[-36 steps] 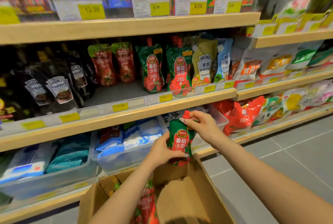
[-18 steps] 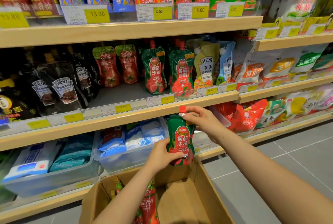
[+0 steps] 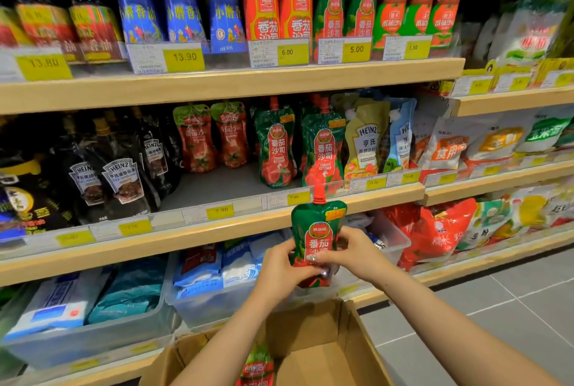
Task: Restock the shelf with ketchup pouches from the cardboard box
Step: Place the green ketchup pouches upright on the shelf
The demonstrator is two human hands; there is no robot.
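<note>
A shop: stocked shelves fronted with yellow price tags.

Both forearms are bare up to the frame edge, no sleeve is seen. The left hand and right hand wear no gloves. The fingernails carry shiny, glittering decoration.
</note>
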